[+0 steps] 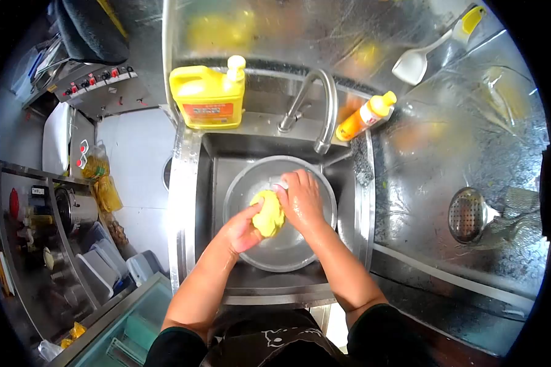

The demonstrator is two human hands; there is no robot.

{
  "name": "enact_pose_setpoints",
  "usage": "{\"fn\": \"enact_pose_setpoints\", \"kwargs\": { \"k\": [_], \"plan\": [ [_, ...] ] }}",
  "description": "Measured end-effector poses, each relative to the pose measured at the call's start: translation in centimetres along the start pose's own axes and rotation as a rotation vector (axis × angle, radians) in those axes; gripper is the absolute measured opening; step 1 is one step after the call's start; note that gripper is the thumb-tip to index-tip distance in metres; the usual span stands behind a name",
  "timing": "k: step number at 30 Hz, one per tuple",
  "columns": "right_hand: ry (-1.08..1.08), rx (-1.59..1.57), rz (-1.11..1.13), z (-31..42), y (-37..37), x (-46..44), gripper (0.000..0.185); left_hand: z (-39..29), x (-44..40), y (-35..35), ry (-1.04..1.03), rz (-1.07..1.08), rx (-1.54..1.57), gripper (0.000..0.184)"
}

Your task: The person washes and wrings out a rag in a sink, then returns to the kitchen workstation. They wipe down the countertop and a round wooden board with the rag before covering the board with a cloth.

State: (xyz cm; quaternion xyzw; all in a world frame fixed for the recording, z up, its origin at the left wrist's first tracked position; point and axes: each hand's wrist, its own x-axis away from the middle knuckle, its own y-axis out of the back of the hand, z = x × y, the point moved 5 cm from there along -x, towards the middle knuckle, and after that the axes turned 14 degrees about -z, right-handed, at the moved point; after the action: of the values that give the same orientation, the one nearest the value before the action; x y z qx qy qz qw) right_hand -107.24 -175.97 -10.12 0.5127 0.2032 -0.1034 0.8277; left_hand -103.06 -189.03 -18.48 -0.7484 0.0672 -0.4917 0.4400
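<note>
My left hand is closed around a crumpled yellow cloth, its thumb lying on the cloth's upper left side. Right beside it, my right hand has its fingers curled round a small whitish thing at the cloth's top edge; what that is, I cannot make out. Both hands are wet and over a round grey metal basin, which sits inside the steel sink. Water seems to lie in the basin's bottom. The curved faucet hangs over the basin's far right rim.
Behind the sink stand a yellow jug and a yellow-orange squeeze bottle. On the steel counter to the right lie a perforated skimmer and a white spatula. Shelves with containers are at the left.
</note>
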Motion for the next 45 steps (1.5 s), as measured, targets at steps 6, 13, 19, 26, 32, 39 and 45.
{"fn": "enact_pose_setpoints", "kwargs": {
  "k": [6, 13, 19, 26, 32, 39, 45],
  "plan": [
    [0.250, -0.494, -0.400, 10.9, 7.3, -13.7, 0.026, -9.5, 3.7, -3.9, -0.400, -0.014, 0.101, 0.045],
    [-0.119, -0.050, 0.116, 8.1, -3.1, -28.6, 0.061, -16.8, 3.6, -9.3, -0.453, 0.110, 0.187, 0.047],
    [-0.183, 0.071, 0.321, 8.3, -4.4, -26.7, 0.053, -17.6, 2.3, -11.3, -0.430, 0.241, 0.242, 0.047],
    [-0.099, 0.100, 0.139, 8.7, -3.5, -26.2, 0.045, -17.2, 3.9, -13.1, -0.469, 0.277, 0.139, 0.054],
    [0.085, -0.393, -0.204, 8.9, 3.4, -21.1, 0.039, -14.9, 6.8, -10.7, -0.317, 0.299, 0.066, 0.055],
    [-0.685, -0.764, -0.113, 0.9, -0.7, -6.8, 0.029, -9.7, 4.5, -6.0, -0.335, 0.015, -0.184, 0.048],
    [-0.183, -0.615, -0.138, 9.9, 2.4, 1.2, 0.014, -2.1, -6.4, 0.5, -0.169, -0.113, 0.155, 0.046]
  ]
}}
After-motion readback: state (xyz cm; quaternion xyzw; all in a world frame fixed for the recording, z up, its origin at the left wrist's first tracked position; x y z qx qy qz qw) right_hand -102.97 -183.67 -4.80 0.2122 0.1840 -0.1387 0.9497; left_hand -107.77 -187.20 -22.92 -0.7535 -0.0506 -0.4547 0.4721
